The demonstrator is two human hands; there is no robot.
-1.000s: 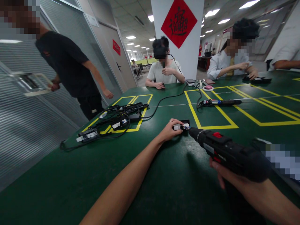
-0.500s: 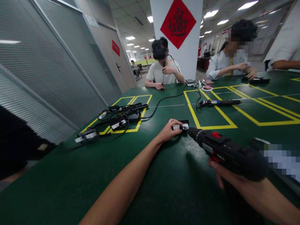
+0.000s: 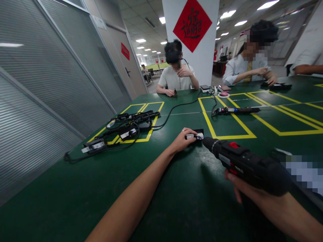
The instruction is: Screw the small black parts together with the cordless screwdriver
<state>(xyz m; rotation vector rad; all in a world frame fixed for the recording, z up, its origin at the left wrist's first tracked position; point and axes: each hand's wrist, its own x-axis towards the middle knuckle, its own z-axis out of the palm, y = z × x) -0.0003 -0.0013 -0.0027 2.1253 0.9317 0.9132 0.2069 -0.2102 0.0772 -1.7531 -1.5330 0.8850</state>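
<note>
My left hand (image 3: pixel 182 141) reaches out over the green table (image 3: pixel 75 195) and pinches a small white and black part (image 3: pixel 194 136) that rests on the tabletop. My right hand (image 3: pixel 242 190) is wrapped round the grip of a black and red power drill (image 3: pixel 247 164). The drill's nose points at the small part and sits just to its right, touching or nearly touching it.
A tangle of black cables and adapters (image 3: pixel 123 129) lies in a yellow-lined box to the left. A long screwdriver tool (image 3: pixel 237 110) lies further back. Two people (image 3: pixel 176 79) sit at the table's far edge by a white pillar (image 3: pixel 199 50); a glass partition runs along the left.
A person in black who stood at the left has walked past and out of view. My hands, the drill and the small part have hardly moved.
</note>
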